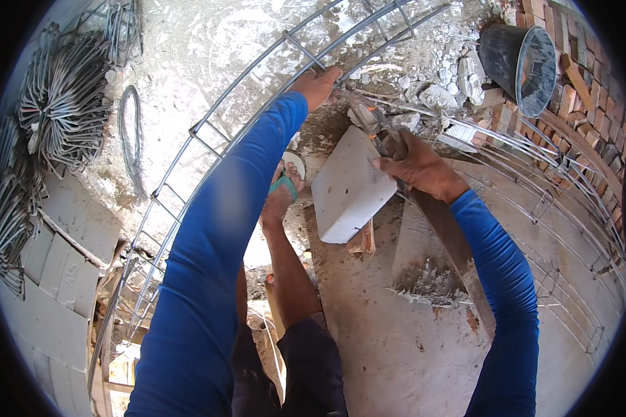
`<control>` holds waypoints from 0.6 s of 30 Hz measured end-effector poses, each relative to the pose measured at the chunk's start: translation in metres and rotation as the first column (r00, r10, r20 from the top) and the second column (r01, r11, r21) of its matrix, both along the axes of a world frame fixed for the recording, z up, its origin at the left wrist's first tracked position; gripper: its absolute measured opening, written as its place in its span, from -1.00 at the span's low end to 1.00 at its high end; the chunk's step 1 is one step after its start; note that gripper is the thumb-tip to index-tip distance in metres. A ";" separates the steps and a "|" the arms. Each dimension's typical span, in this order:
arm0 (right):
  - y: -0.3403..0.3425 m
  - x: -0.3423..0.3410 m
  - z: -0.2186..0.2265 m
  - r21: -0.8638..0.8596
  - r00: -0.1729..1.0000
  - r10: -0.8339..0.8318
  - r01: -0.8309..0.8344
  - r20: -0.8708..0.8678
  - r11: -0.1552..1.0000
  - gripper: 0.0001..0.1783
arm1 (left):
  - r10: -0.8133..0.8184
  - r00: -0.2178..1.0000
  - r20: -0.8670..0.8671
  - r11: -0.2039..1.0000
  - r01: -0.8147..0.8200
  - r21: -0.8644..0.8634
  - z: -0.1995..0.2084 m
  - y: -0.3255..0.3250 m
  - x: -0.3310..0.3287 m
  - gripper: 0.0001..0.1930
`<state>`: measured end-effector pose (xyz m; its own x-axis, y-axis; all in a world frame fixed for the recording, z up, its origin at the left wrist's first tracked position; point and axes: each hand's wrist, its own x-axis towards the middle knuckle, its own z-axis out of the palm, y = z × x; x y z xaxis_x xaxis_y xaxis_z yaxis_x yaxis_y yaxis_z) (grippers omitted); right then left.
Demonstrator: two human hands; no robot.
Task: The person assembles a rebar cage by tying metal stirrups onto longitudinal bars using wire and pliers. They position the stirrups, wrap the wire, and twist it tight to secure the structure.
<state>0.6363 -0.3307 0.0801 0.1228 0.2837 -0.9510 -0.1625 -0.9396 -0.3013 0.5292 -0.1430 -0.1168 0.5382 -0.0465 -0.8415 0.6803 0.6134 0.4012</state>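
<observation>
Blue sleeves reach up. One left hand (317,86) grips the long metal bar cage (209,125). Right hand (417,165) is closed around a tool (368,118) beside the white block (349,186).

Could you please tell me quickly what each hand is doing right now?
Left hand: closed around a bar of the rebar cage.
Right hand: closed on a tool, apparently pliers.

One camera sits on the person's head and looks straight down — close to both blue sleeves (209,278), with the dusty floor (396,347) bending round the edges.
</observation>
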 end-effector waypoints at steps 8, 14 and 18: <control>-0.004 -0.003 -0.007 -0.161 0.179 0.416 -0.732 0.892 0.662 -0.31 | -0.037 0.999 -0.001 0.999 0.037 0.016 -0.009 0.003 -0.004 -0.16; 0.010 -0.013 0.009 -0.069 0.897 -0.441 0.438 -0.027 0.896 -0.34 | -0.113 0.994 0.001 0.993 0.113 0.037 -0.011 0.007 -0.003 -0.14; 0.001 -0.021 0.002 -0.198 0.663 -0.659 0.635 -0.355 0.747 -0.41 | -0.116 0.993 -0.017 0.992 0.117 0.046 -0.003 0.009 -0.002 -0.06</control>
<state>0.6153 -0.3296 0.0821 -0.1148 0.2201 -0.9687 -0.8238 -0.5661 -0.0311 0.5272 -0.1336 -0.1197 0.5194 -0.0681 -0.8518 0.7518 0.5102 0.4176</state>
